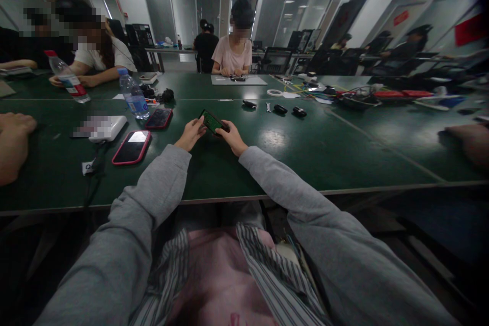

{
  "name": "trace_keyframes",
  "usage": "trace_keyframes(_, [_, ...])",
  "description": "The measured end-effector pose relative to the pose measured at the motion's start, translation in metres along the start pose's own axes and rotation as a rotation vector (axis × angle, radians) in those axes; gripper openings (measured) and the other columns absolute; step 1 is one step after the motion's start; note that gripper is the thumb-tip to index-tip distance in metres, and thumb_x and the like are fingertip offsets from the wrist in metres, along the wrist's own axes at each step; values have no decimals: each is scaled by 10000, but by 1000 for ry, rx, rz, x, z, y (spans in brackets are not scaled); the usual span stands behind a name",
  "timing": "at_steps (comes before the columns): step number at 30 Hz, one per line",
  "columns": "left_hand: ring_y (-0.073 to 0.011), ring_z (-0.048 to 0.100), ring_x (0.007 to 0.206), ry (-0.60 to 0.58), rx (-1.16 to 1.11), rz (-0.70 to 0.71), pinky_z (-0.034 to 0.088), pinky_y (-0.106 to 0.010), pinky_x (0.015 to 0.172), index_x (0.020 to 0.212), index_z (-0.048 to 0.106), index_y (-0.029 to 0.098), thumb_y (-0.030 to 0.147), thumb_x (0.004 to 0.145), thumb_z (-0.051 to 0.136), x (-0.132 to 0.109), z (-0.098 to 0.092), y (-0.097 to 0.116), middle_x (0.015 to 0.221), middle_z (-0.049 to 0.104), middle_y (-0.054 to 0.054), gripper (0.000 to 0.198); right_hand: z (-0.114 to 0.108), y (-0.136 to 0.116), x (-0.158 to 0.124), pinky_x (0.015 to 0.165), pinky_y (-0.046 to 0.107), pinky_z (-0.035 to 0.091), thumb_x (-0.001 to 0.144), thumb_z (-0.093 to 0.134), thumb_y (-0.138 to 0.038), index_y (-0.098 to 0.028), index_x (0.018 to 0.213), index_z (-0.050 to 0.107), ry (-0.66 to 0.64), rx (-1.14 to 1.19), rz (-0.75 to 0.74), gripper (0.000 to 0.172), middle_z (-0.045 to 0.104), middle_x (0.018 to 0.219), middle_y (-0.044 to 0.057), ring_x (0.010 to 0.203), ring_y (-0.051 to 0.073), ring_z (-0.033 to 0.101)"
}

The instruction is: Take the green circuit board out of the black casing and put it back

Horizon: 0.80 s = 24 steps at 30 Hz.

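Note:
Both my arms in grey sleeves reach out over a dark green table [344, 153]. Between my hands I hold a small dark phone-like device [212, 121] with a lit green screen, tilted above the tabletop. My left hand [190, 134] grips its left end with the fingers curled round it. My right hand [230, 136] grips the right end from below, fingers closed on it.
To the left lie a red-cased phone [132, 146], a darker phone [159, 118], a white power bank [109, 128] and two water bottles [133, 94]. Small black parts [280, 109] and tape [274, 92] lie beyond. Other people sit around the table; another person's hand [13, 142] rests at left.

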<state>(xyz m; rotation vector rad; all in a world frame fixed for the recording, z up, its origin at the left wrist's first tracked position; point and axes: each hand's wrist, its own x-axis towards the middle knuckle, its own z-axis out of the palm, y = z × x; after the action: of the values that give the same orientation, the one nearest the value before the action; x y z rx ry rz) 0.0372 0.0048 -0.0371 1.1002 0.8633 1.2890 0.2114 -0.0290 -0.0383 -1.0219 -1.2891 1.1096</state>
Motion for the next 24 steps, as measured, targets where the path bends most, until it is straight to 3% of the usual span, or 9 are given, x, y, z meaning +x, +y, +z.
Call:
trace_keyframes(2, [-261,662,1098,-41,-48,-92,482,-437,1031,1078,655,156,584,842,671,-4,5,2,1091,705,-164,489,0,2,-2,1151,461,415,764,686,-286,-208,1273,472,123,-175,-117,558,552,1293,87,1236,216,544])
trace_keyframes(4, [-285,663,1092,-53,-75,-150,490,-443,1017,1007,664,153,680,831,613,-7,10,4,1041,710,-180,558,1,2,-6,1176,478,366,782,662,-285,-220,1317,439,137,-309,-235,583,534,1312,94,1260,231,515])
trace_keyframes(9, [-303,638,1147,-67,-63,-116,498,-447,1011,1058,670,174,831,808,448,-6,14,5,1081,713,-181,737,11,2,-14,1171,494,348,722,707,-231,-201,1332,424,-141,-530,-464,673,467,1337,137,1286,275,447])
trace_keyframes(13, [-302,642,1145,-46,-46,-102,514,-440,987,1104,674,170,834,843,355,-3,12,2,1091,723,-178,781,19,2,-16,1180,512,326,717,792,-411,-191,1351,399,-219,-543,-478,778,420,1350,159,1309,296,404])
trace_keyframes(16, [-315,656,1118,-62,-46,-131,527,-443,963,1109,687,160,830,850,341,-4,11,2,1042,733,-179,797,19,3,-15,1182,491,326,805,704,-533,-198,1343,381,-201,-478,-464,711,418,1344,156,1299,274,419])
trace_keyframes(24, [-316,655,1128,-145,-54,-123,536,-434,951,1152,691,179,849,847,271,-6,11,3,1056,732,-165,848,15,1,-16,1192,488,313,859,635,-443,-232,1342,368,-195,-436,-464,591,432,1366,134,1310,266,426])
